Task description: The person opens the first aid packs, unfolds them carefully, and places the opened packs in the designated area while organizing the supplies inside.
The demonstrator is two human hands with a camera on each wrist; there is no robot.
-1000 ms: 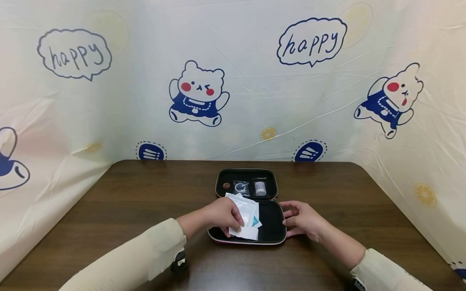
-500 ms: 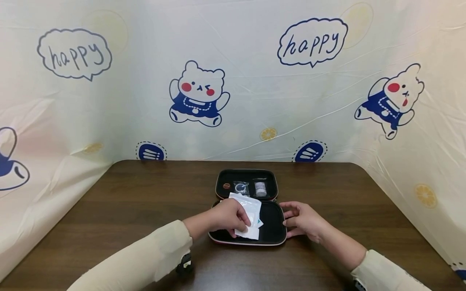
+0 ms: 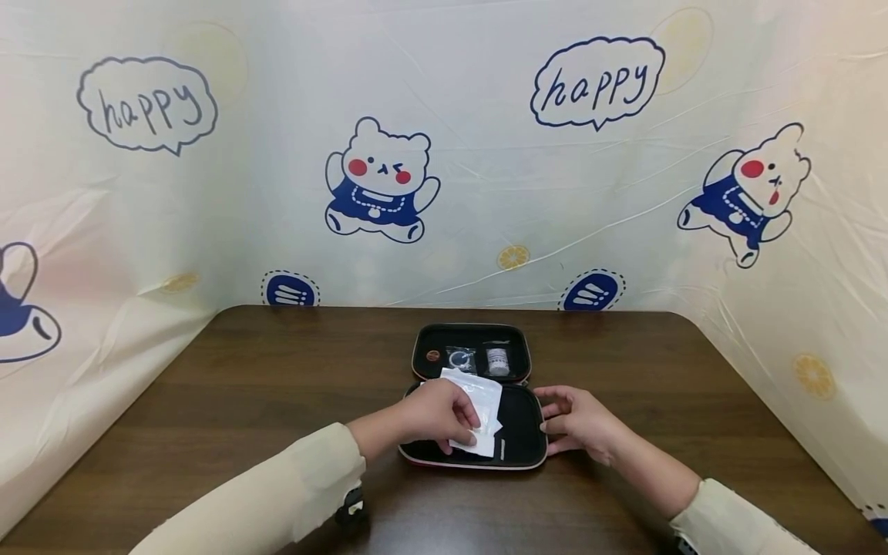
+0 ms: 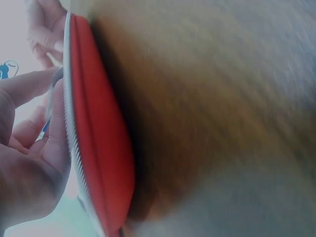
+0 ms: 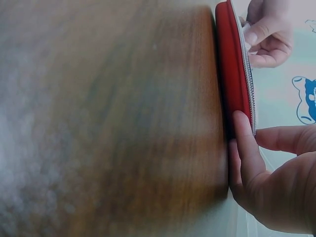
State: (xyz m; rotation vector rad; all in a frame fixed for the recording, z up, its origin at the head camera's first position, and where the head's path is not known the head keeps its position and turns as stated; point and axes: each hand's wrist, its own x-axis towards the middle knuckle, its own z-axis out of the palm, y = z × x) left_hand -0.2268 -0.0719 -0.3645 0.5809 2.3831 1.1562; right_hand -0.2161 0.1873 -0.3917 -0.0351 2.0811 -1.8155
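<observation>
A zip case [image 3: 523,420] with a black inside lies unfolded on the table; its outside is red with a silver zip [image 5: 236,64]. Over its near half my left hand [image 3: 440,416] pinches white flat packets [image 3: 486,397] between thumb and fingers. Along the right rim of that half, my right hand [image 3: 579,422] holds the case edge, thumb on the zip side and fingers against the red wall, as the right wrist view shows. A thin pale strip [image 3: 502,449] shows in the near half, right of the packets.
In the far half lie a small white bottle [image 3: 497,361], a clear bag with a ring-shaped item [image 3: 461,359] and a small round copper-coloured piece [image 3: 433,355]. The brown table [image 3: 291,362] extends around the case. A printed curtain [image 3: 472,154] hangs behind.
My left hand has shifted slightly right with the packets. Their teal-marked corner is out of sight, and the thin pale strip has come into view. My right hand stays at the rim.
</observation>
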